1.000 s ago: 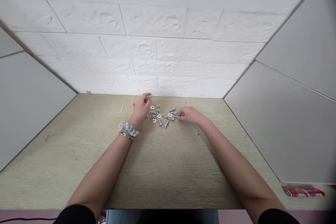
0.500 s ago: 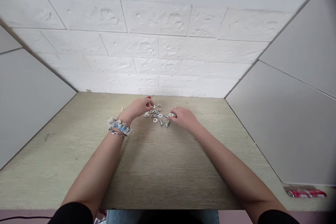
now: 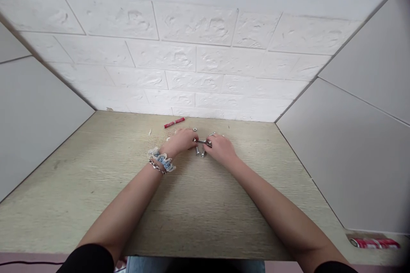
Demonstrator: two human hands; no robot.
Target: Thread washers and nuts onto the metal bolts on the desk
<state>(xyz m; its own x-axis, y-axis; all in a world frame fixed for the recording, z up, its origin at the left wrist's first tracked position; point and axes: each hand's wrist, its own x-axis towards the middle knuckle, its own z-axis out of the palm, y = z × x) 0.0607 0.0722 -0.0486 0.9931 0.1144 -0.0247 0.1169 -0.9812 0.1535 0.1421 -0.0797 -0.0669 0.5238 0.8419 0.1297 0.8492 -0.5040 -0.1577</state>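
My right hand (image 3: 221, 149) is closed, thumb and fingers pinching a silver bolt (image 3: 201, 141) whose shank points left. Meeting the bolt's far end, the fingertips of my left hand (image 3: 182, 141) are pressed together; whatever small piece they hold is hidden. Below the gap between both hands, two more bolts lie on the table, one on the left (image 3: 197, 151) and another on the right (image 3: 203, 153). A nut (image 3: 194, 129) sits just beyond my left fingertips. My left hand covers most of the other small nuts and washers.
A slim red rod with a pale middle band (image 3: 174, 122) lies by the white brick-patterned wall (image 3: 179, 81). Another red cylinder (image 3: 374, 243) rests at the right front corner. Grey panels stand on both sides of the wooden table (image 3: 205, 204).
My left hand has moved right, from the nuts and washers to the bolt, uncovering the red rod. My right hand now grips the bolt, which lay beside its fingers before.
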